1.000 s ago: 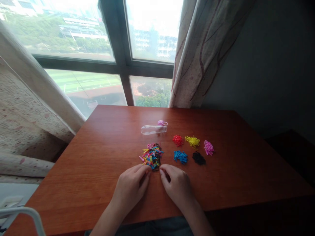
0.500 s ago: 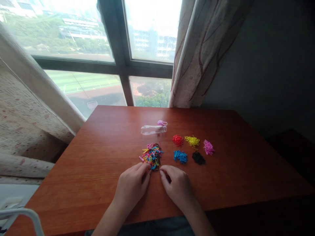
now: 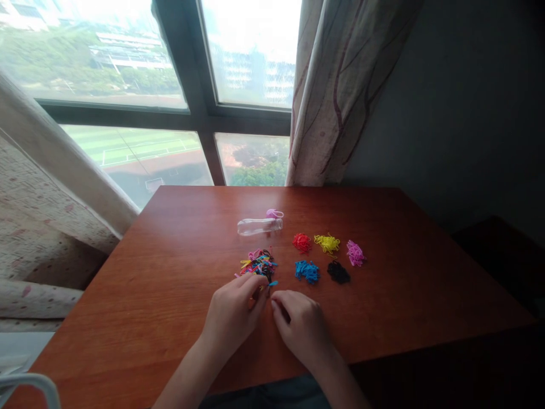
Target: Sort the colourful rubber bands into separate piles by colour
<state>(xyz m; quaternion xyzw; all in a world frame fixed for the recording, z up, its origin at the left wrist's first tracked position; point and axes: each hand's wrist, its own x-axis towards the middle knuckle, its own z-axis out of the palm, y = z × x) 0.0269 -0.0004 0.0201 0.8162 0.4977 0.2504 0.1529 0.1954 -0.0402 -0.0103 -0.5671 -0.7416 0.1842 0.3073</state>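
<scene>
Multicoloured heap of small rubbery loops on wooden desk, left hand at near edge, fingers curled, right hand nearly pinched; can't tell if either's gripping. Clumsy sweep might scatter loops.

- Mixed heap of small, thin, multicoloured loop bands, loosely tangled (pink, yellow, blue and black showing), near side partly hidden.
- To its right, in turn: red loop-band pile, yellow loop-band pile, pink loop-band pile.
- Nearer, side by side: blue loop-band pile, black loop-band pile.
</scene>
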